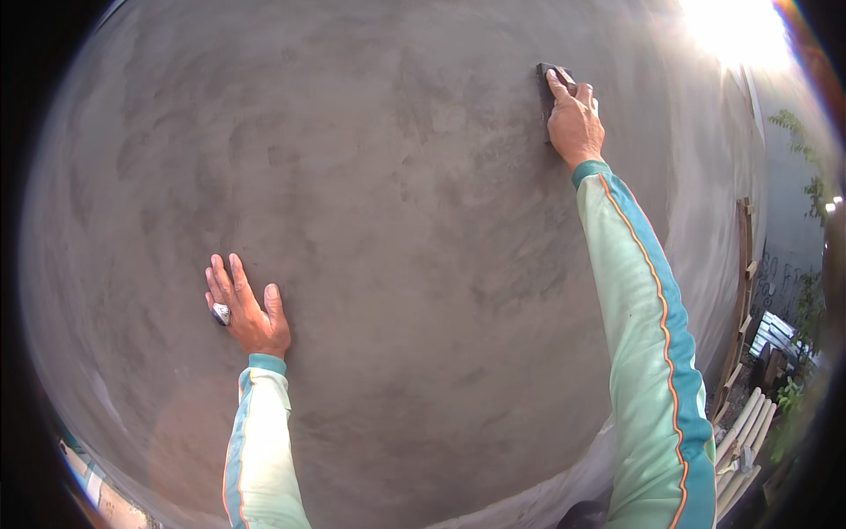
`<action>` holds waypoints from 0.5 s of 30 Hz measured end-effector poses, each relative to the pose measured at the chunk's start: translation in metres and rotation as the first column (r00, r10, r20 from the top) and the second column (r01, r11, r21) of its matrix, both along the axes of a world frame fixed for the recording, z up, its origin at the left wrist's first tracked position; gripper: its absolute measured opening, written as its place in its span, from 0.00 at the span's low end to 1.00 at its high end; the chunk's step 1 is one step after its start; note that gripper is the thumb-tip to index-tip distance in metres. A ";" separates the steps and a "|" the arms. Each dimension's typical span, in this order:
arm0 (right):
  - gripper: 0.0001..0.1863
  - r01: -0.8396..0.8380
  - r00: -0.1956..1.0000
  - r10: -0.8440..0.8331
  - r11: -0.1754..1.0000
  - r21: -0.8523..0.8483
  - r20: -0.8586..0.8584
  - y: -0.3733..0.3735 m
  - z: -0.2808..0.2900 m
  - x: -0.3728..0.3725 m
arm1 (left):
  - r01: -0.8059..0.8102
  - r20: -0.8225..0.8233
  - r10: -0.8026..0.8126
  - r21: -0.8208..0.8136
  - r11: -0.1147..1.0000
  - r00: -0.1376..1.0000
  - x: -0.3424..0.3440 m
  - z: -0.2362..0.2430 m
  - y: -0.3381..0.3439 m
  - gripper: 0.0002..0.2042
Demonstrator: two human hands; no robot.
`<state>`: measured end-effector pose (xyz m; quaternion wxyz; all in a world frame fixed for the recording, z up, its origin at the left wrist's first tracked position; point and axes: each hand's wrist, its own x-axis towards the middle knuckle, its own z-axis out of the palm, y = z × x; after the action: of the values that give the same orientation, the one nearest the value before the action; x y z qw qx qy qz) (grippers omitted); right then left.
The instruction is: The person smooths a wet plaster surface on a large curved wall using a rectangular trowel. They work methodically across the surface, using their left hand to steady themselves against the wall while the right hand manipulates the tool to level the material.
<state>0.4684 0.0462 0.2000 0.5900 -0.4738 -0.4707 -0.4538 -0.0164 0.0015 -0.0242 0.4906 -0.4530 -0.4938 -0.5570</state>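
A broad grey plastered wall (370, 229) fills most of the view, with darker smears and patches across it. High on the right, my right hand (577, 123) is closed round the handle of a dark, flat plastering float (545, 106), whose face lies against the wall. My left hand (248, 313) rests on the wall lower at the left, palm toward it and fingers spread, with nothing in it. A large ring (221, 313) sits on one of its fingers. Both arms wear light green sleeves with teal bands and orange piping.
Bright sunlight (736, 31) glares at the upper right. Beyond the wall's right edge stand a wooden ladder-like frame (740, 300), a stack of pale poles (745, 441), corrugated sheet (774, 335) and green plants (806, 309).
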 end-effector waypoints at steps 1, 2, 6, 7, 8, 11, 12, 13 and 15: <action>0.30 -0.018 0.981 0.010 0.999 -0.043 -0.192 -0.001 0.004 0.016 | -0.014 0.003 0.014 -0.011 1.000 1.000 0.001 0.001 0.000 0.35; 0.30 -0.013 0.984 -0.008 0.994 -0.111 -0.178 -0.001 0.006 0.026 | -0.031 0.006 0.031 -0.012 0.999 1.000 0.003 0.002 0.000 0.35; 0.30 0.056 0.990 -0.036 0.988 -0.141 0.139 -0.010 -0.020 0.017 | -0.052 -0.001 0.052 0.002 0.999 0.999 0.007 0.005 -0.001 0.35; 0.30 0.050 0.978 -0.023 0.991 -0.128 0.208 -0.010 -0.026 0.013 | -0.051 -0.004 0.051 0.000 0.999 0.999 0.008 0.006 -0.001 0.35; 0.29 0.072 0.987 -0.055 0.992 -0.105 0.154 -0.010 -0.021 0.014 | -0.049 -0.011 0.049 -0.006 0.999 0.999 0.008 0.007 -0.001 0.35; 0.29 0.106 0.994 -0.106 0.982 -0.154 0.013 -0.007 0.002 0.019 | -0.047 -0.007 0.047 -0.013 0.999 0.999 0.009 0.009 -0.001 0.35; 0.29 0.088 0.996 -0.089 0.980 -0.181 -0.002 -0.003 0.003 0.023 | -0.045 -0.012 0.045 -0.017 0.999 0.999 0.009 0.010 -0.001 0.35; 0.29 0.078 0.997 -0.076 0.986 -0.148 0.022 0.002 0.007 0.028 | -0.036 -0.015 0.036 -0.010 0.999 0.999 0.009 0.010 0.000 0.36; 0.29 0.110 0.993 -0.101 0.978 -0.179 0.059 0.006 0.008 0.038 | -0.038 -0.006 0.038 -0.026 0.999 0.999 0.009 0.010 0.001 0.36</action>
<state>0.5068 0.0527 0.2080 0.5073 -0.5385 -0.4991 -0.4511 -0.0070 0.0025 -0.0143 0.4964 -0.4513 -0.5084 -0.5399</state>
